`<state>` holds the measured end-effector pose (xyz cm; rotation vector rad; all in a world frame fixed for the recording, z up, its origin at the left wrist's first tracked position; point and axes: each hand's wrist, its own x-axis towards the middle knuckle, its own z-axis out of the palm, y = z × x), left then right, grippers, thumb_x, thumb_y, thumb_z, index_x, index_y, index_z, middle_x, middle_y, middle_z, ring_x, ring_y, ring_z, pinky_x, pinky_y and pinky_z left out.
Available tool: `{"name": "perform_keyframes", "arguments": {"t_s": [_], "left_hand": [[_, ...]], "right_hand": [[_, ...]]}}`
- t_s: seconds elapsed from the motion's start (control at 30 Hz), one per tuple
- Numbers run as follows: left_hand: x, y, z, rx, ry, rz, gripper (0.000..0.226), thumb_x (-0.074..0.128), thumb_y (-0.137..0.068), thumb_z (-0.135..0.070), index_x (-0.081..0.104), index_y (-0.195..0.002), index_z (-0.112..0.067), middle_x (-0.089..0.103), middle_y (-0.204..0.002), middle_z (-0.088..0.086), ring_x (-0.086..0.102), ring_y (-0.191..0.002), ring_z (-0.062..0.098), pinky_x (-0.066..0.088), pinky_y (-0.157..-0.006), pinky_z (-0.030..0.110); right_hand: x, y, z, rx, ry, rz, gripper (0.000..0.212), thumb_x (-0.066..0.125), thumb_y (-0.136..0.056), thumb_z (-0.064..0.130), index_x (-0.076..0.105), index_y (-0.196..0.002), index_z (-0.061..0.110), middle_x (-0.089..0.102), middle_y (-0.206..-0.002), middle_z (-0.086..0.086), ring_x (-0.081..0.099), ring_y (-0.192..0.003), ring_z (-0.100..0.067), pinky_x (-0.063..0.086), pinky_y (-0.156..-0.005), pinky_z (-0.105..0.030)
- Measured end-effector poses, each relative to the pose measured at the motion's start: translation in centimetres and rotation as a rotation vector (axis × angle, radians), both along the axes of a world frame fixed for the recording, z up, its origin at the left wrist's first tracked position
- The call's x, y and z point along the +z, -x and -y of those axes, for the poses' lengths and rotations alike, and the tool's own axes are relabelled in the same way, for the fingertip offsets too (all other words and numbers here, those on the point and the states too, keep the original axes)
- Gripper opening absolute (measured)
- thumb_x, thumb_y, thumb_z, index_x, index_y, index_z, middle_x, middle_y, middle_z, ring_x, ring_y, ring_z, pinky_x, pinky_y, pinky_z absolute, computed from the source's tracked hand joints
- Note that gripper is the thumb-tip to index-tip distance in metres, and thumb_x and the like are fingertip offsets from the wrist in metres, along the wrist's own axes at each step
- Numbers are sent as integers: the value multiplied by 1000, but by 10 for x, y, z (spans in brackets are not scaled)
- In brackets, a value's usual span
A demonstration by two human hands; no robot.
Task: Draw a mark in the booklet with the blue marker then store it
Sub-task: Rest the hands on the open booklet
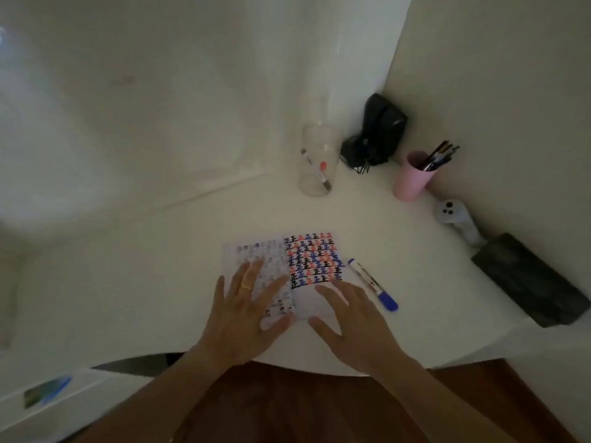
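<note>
Blue marker beside booklet's right edge

Left hand covers the lower part of the booklet's left page; print there is too blurred to read. Right hand hides the right page's lower edge. Both forearms are cut off at 6 o'clock. Contents of the clear jar at 12 o'clock are indistinct. The black bag at 1 o'clock is unidentifiable in shadow.
</note>
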<state>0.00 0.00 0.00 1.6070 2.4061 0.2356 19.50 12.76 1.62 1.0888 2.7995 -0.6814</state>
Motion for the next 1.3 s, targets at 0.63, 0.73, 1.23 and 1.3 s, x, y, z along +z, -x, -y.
{"name": "perform_keyframes", "arguments": {"t_s": [0.63, 0.73, 1.23, 1.3], "left_hand": [[-107, -11, -6, 57, -342, -211, 70, 35, -84, -82, 37, -146, -50, 39, -160, -7, 36, -147, 18, 24, -123, 51], [-113, -10, -4, 37, -395, -257, 67, 35, -85, -79, 44, -143, -46, 48, -154, 2, 44, -142, 24, 31, -120, 49], [-103, -15, -2, -148, -303, -244, 39, 29, -105, -52, 45, -141, -52, 38, -161, 6, 34, -147, 28, 34, -118, 49], [-100, -12, -4, -180, -286, -278, 39, 27, -104, -53, 43, -140, -52, 39, -159, 6, 35, -145, 29, 39, -113, 50]], "right_hand": [[-122, -8, -12, 21, -372, -226, 64, 28, -90, 71, 48, -141, 39, 45, -155, 3, 35, -143, -19, 31, -116, -39], [-126, -10, -10, 14, -458, -297, 55, 40, -91, 62, 62, -129, 29, 61, -137, -2, 51, -126, -22, 45, -103, -39], [-108, -19, 4, -92, -451, -340, 45, 48, -100, 46, 58, -137, 23, 55, -147, -4, 48, -133, -24, 41, -110, -40], [-109, -19, -7, -206, -571, -369, 43, 53, -100, 40, 57, -138, 21, 56, -145, -9, 50, -130, -29, 43, -106, -42]]}}
